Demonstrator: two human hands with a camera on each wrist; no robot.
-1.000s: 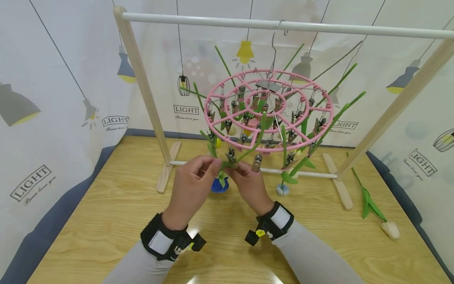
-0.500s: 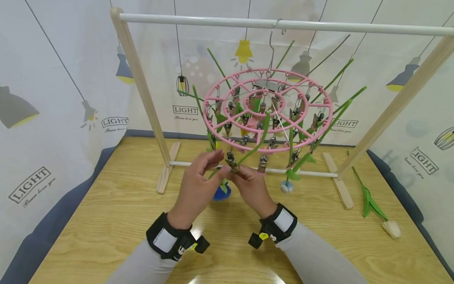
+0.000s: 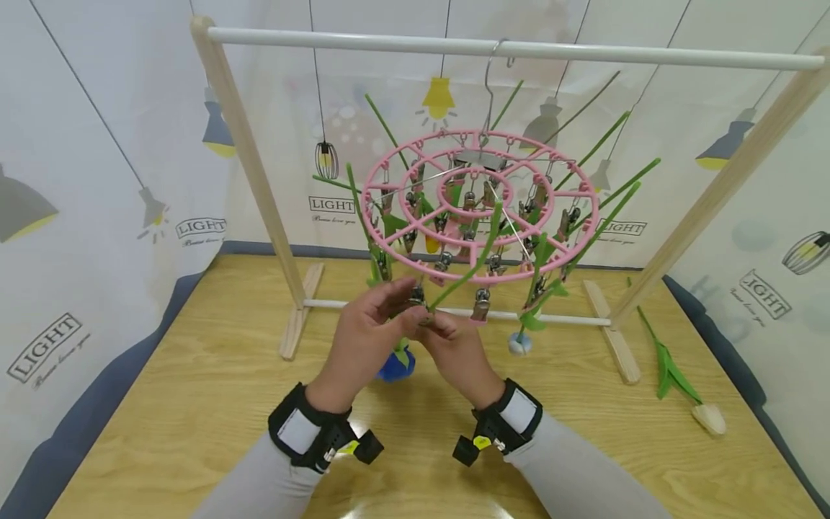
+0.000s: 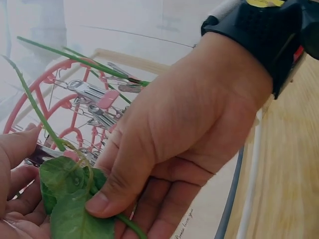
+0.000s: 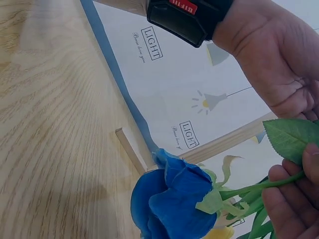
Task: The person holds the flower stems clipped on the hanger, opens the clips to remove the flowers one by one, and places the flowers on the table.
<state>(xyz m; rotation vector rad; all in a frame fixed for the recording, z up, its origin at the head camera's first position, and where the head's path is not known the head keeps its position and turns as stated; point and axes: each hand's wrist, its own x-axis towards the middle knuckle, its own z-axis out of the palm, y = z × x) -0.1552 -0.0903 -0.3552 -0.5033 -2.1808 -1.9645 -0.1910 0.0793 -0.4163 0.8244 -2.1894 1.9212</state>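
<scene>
- Hanging bloom-down just below the hands, slightly left of centre in the head view, a blue flower (image 3: pixel 397 366) is being held by its stem (image 5: pixel 259 185).
- By the right hand (image 3: pixel 459 352) that stem is being pinched between thumb and fingers; at the right edge of the right wrist view, a green leaf (image 5: pixel 291 137) is being crowded against the same grip.
- By the left hand (image 3: pixel 363 349) a metal clip (image 3: pixel 417 295) is being closely flanked, with the thumb near the right hand's fingers; whether the clip is being squeezed cannot be told.
- From between the hands, a green stalk (image 3: pixel 472 268) is being slanted up and right across the front of a round pink hanger (image 3: pixel 573 193).
- Across the upper centre, the hanger is being suspended by a metal hook (image 3: pixel 488 83) from a white rail (image 3: pixel 350 38), with green stems being fanned out around its ring.
- Right of the hands, a pale blue flower (image 3: pixel 519 343) is being hung low beneath the ring.
- At the lower right, a white flower (image 3: pixel 709 419) is being supported on its side by the wooden table (image 3: pixel 194 404).
</scene>
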